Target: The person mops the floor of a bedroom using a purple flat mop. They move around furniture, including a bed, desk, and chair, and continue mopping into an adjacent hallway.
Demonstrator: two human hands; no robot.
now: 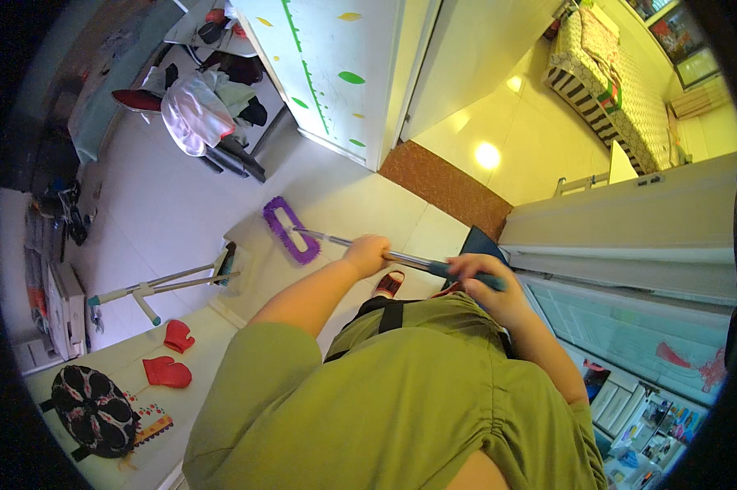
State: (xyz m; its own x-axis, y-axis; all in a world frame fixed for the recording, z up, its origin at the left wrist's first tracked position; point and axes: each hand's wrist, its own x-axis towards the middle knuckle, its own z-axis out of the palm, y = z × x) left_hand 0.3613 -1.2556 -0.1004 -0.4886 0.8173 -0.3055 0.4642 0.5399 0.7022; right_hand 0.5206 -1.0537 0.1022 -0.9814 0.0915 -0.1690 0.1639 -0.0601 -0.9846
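Note:
A flat mop with a purple fringed head (307,252) lies against the pale floor tiles ahead of me, its frame open in the middle. My left hand (368,255) is closed around the silvery metal pole (405,258). Farther up, my right hand (486,280) wraps the teal grip (440,269) at the pole's end; its fingers are slightly blurred. The pole slants from the grip down to the mop head. Below my hands shows one red-and-dark shoe (390,284), while the other is mostly hidden.
A dustpan (246,272) and a broom (160,286) with a pale handle stand at the left. A chair heaped with clothes (190,110) is ahead. To the right, a brown threshold (445,184) leads into a lit room with a bed (613,92). A glass-panelled door (638,331) flanks my right side.

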